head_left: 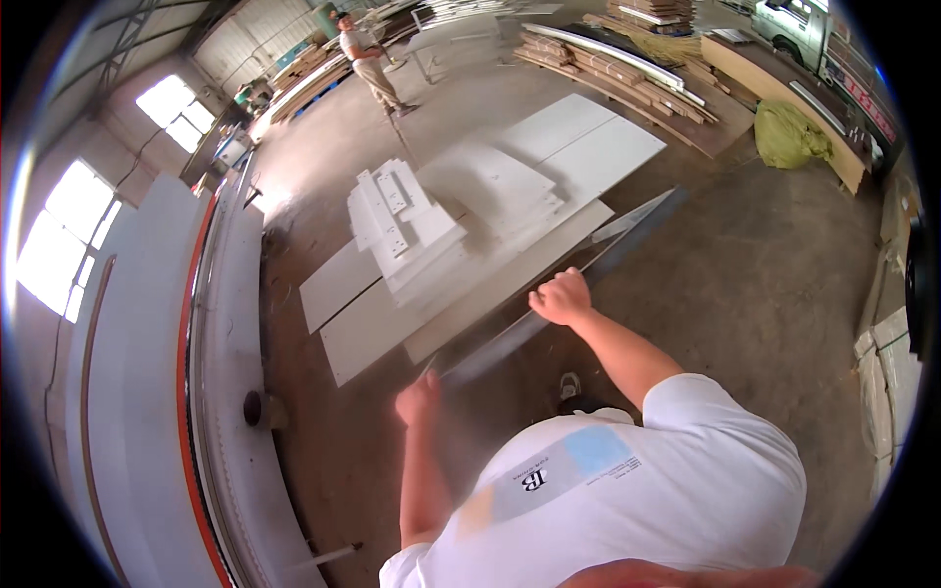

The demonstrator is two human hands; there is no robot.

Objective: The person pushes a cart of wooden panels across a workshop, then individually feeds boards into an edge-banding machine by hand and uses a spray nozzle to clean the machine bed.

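Observation:
A long, narrow panel (637, 233), pale grey and partly smeared by motion, slants from lower left to upper right in front of me. My right hand (562, 297) is closed over its upper edge near the middle. At its left end my left hand (420, 397) is closed on the panel, the fingers slightly blurred. Just beyond it, low on the floor, lie flat white boards (382, 328) in uneven layers. Smaller white boards (421, 240) are piled on them, topped by narrow strips with holes (394, 193).
A long machine table (230, 323) with an orange edge runs along my left. Stacked planks (618, 69) and a yellow-green sack (789, 135) stand at the far right. Another person (368, 64) stands at the back. Wrapped packs (887, 372) line the right side.

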